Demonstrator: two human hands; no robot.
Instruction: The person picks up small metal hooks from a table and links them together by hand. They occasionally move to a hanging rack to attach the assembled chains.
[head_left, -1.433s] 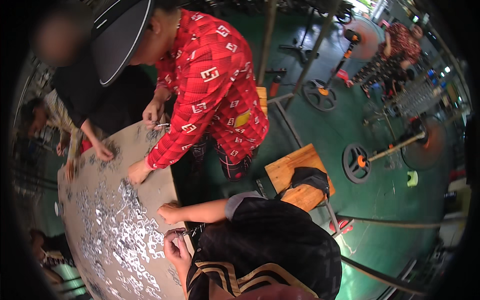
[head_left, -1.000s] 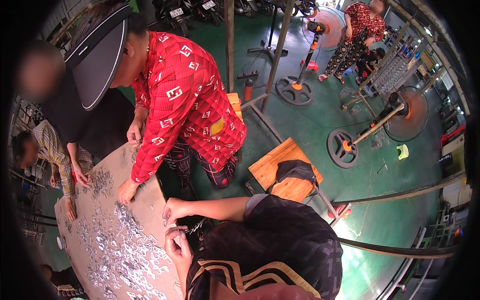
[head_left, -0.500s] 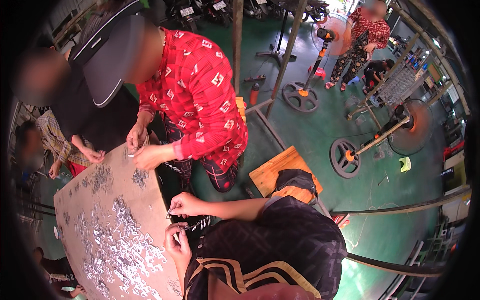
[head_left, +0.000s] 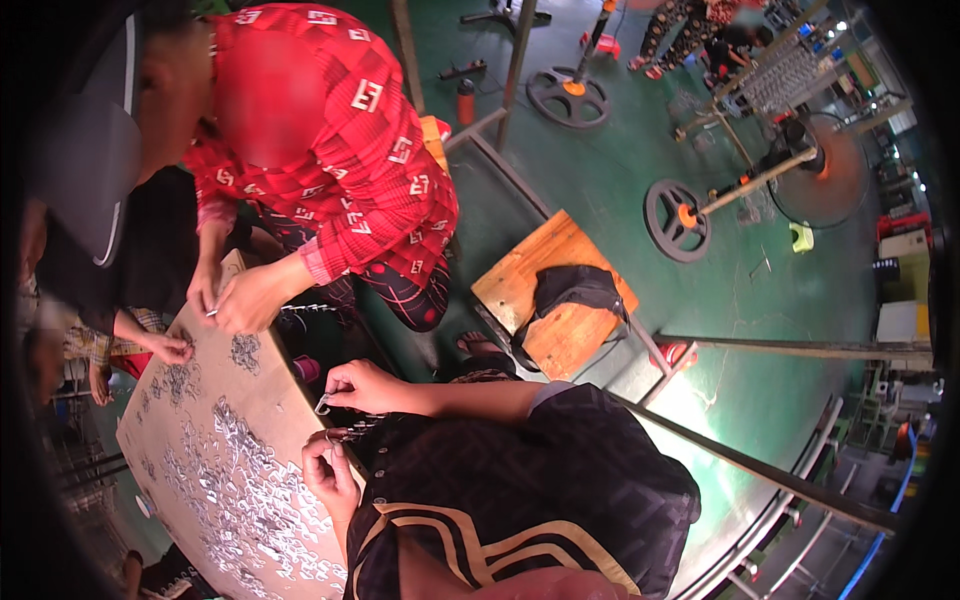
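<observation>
My right hand (head_left: 362, 388) reaches in from the right over the table edge, its thumb and fingers pinched on a small silver metal hook (head_left: 322, 405). Just below it, my left hand (head_left: 330, 472) is closed at the table edge on a strand of small metal pieces (head_left: 358, 430), which extends toward my dark shirt. How the strand is joined is too small to make out. Beside both hands, many loose silver metal hooks (head_left: 250, 490) lie spread over the brown tabletop (head_left: 290, 400).
Across the corner, a person in a red patterned shirt (head_left: 330, 150) handles a small metal piece. Another person's hand (head_left: 170, 347) is at the far edge. A wooden stool (head_left: 565, 345) bears a black bag (head_left: 575, 290). Metal rails and fans stand on the green floor (head_left: 740, 330).
The whole view has shifted, so the floor and the other people sit higher. My hands are slightly farther apart, and the metal piece in my right hand has turned.
</observation>
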